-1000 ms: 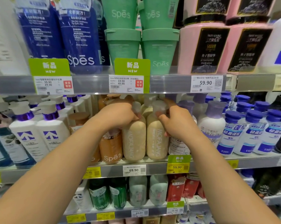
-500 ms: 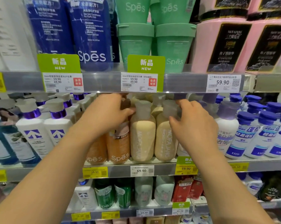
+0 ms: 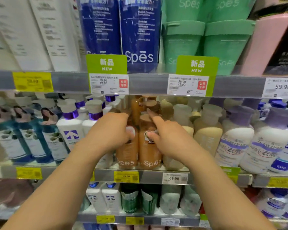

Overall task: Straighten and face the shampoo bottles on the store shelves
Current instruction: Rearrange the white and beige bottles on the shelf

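- Orange-brown Spes pump bottles are standing as a front pair on the middle shelf [image 3: 143, 177], between white purple-collared bottles [image 3: 70, 130] on the left and beige bottles [image 3: 208, 135] on the right.
- Left hand [image 3: 110, 133] is wrapping round the shoulder of the left orange bottle [image 3: 127, 151], fingers curled over its label sticker.
- Right hand [image 3: 171, 140] is pressing on the right orange bottle [image 3: 148, 151]: thumb touching the round sticker, forefinger stretching up beside the brown pump cap [image 3: 152, 106]; whether the remaining fingers are gripping, I cannot tell.
- Both logos are already facing outward, low on the bottles.
- Judging by their look, these bottles are probably full, fairly heavy, stiff and smooth-walled, so slipping is possible.
- Taking hold at the shoulder or body seems safer than the pump, which may twist or tip neighbours.
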`<state>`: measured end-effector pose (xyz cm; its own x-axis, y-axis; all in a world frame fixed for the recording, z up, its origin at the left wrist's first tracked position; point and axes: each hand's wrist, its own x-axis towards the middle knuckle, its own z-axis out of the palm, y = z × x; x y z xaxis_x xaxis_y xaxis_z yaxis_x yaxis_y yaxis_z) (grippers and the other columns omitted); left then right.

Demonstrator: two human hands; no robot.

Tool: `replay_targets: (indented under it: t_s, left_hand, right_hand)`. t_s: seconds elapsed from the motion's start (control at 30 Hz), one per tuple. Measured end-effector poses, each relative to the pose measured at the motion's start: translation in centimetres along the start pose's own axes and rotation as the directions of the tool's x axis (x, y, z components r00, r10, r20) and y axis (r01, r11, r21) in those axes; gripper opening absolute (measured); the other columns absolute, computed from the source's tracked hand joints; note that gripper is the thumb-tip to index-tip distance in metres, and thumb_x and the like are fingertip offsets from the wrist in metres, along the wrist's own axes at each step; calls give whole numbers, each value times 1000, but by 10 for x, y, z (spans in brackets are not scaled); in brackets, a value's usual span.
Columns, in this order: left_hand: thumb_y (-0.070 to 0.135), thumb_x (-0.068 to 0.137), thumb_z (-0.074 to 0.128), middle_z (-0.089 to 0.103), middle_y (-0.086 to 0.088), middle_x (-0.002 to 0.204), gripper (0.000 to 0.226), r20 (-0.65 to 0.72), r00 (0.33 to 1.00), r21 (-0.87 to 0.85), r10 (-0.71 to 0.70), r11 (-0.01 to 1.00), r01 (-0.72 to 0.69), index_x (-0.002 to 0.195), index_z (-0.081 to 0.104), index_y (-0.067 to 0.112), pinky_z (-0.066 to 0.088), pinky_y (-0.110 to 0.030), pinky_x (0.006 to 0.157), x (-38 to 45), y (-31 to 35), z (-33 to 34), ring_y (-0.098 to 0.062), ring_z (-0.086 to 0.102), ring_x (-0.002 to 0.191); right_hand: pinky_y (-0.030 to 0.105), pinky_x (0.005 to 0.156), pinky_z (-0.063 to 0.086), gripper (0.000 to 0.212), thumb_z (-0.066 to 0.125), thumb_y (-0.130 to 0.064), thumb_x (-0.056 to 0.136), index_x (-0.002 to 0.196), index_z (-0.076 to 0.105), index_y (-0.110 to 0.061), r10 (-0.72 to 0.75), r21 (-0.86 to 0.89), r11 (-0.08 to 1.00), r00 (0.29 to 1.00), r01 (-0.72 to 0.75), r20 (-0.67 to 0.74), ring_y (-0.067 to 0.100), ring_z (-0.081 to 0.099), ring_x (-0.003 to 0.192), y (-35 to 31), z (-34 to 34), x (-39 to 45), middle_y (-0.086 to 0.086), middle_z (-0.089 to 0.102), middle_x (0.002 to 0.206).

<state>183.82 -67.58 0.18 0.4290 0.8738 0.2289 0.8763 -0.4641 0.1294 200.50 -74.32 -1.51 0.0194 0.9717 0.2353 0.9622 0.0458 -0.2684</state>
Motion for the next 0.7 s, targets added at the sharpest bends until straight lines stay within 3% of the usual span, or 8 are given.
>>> replay_targets:
  t_s: [0.1,0.23,0.33,0.5,0.57,0.7]
  left_hand:
    - [45,84,60,63,-11,109,42,-10,998,58,68,996,-67,119,57,20,52,-36,79,2,-1,0,-29,59,101]
    - [47,87,59,61,-8,99,29,-42,993,99,111,989,-106,96,50,21,44,-32,66,1,-2,2,-28,59,92]
    - [50,89,57,61,-8,99,34,-47,992,105,119,988,-113,104,55,20,44,-33,66,2,-3,5,-27,58,91]
    - [45,92,56,46,-3,86,32,-60,991,119,124,986,-116,111,54,18,39,-33,64,-2,-3,6,-21,44,78]
    - [42,94,54,54,-6,95,31,-66,992,126,108,987,-99,115,51,19,38,-34,64,-5,-1,7,-22,45,80]
    - [57,90,52,55,-6,116,53,-132,986,71,103,993,-94,131,44,25,46,-36,69,-15,-8,14,-27,59,101]
  right_hand:
    - [34,84,44,65,49,-37,102,158,15,-36,54,32,998,999,-53,-9,28,58,114,-5,7,6,12,65,123]
    - [36,86,47,61,54,-44,99,154,30,-32,80,-16,997,995,-81,-67,28,59,114,-9,7,7,9,67,121]
    - [38,84,49,55,54,-47,98,146,42,-23,106,-62,992,990,-112,-98,29,61,109,-14,10,6,10,68,116]
    - [37,79,48,58,52,-49,98,150,37,-26,138,-60,988,986,-144,-91,27,62,106,-15,12,6,8,68,111]
    - [37,81,49,61,52,-51,97,152,34,-30,152,-34,987,984,-156,-88,25,62,106,-16,9,4,5,69,111]
    - [37,78,53,65,50,-59,95,152,28,-39,146,-63,985,976,-158,-164,23,64,105,-22,4,-8,-1,71,110]
